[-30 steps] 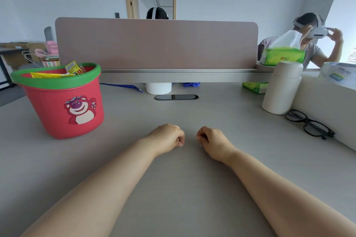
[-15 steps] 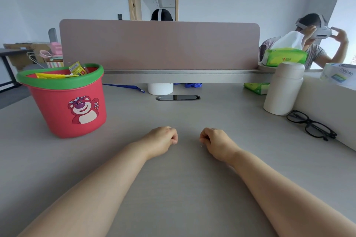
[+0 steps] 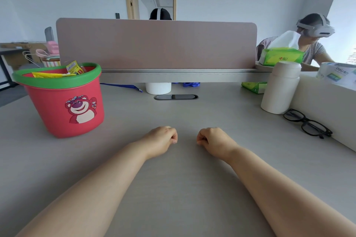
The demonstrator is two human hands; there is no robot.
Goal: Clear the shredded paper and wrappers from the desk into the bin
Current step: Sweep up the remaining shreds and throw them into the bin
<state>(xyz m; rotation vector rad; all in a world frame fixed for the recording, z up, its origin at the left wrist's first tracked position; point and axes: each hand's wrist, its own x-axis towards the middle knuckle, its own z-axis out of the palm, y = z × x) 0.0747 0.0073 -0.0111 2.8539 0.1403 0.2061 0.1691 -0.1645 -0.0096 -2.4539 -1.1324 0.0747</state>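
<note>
Left of my hands and further out, I see the red bin (image 3: pixel 63 106) with green rim and bear picture, yellow wrappers (image 3: pixel 57 72) poking from its top. My left hand (image 3: pixel 160 141) and right hand (image 3: pixel 214 142) rest on the worktop (image 3: pixel 183 188), both curled into empty fists, near each other.

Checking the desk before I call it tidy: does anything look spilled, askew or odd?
Nothing spilled. The bin stands upright with yellow wrappers poking above its rim. The glasses lie beside the white bottle. Left hand and right hand rest as closed fists on the desk.
</note>
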